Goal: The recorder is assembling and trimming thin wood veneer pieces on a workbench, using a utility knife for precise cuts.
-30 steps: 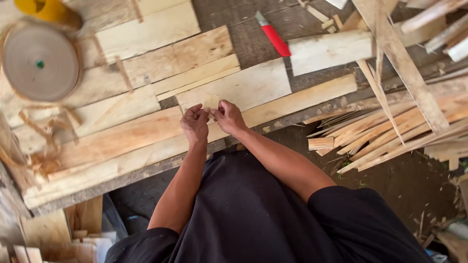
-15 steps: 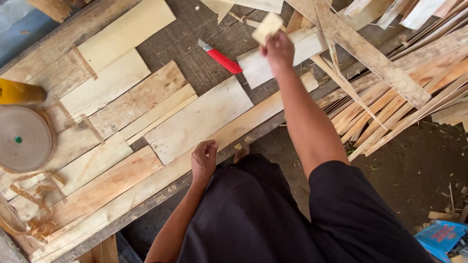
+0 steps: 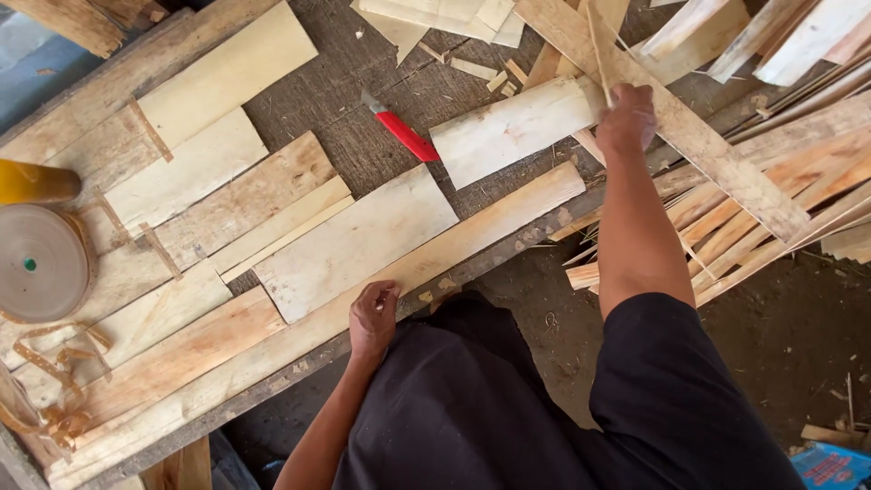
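Right hand (image 3: 628, 118), arm outstretched toward 1 o'clock, fingers curled around a thin wood sliver (image 3: 594, 41) whose long axis runs nearly upright, 12 to 6 o'clock, above a pale board (image 3: 508, 136). Left hand (image 3: 374, 318) rests at the near edge of the worktop (image 3: 363, 145), fingers bent together on a long plank (image 3: 472, 240). No containers visible.

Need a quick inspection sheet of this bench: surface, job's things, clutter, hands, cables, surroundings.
Surface: dark workbench, mostly covered by flat wood veneer pieces.
Job's things: pale wood block; long plank along the front edge.
Clutter: red utility knife; tape roll; yellow cylinder.
Hands: left hand rests on the plank; right hand at the block's end, grip unclear.
Cables: nothing seen.
Surroundings: wood strip pile; dirt floor.
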